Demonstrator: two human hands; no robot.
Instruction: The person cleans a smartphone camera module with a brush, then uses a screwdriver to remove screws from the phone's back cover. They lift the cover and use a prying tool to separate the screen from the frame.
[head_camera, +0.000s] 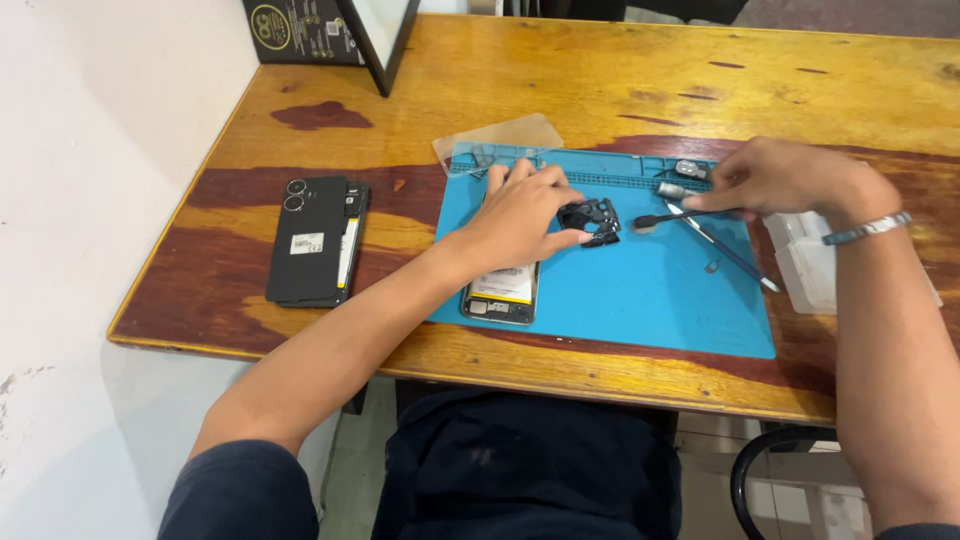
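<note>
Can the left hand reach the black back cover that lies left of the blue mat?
Probably yes: the left hand rests on the opened phone, and only bare table lies between it and the black back cover.

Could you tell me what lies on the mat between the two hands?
In the head view, a small black plastic part lies between left hand and right hand.

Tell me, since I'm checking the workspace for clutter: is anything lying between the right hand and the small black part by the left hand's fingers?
Only a black-handled brush held by the right hand lies across that gap on the blue mat, its head pointing toward the black part at the left hand. Nothing else visible lies there.
</note>
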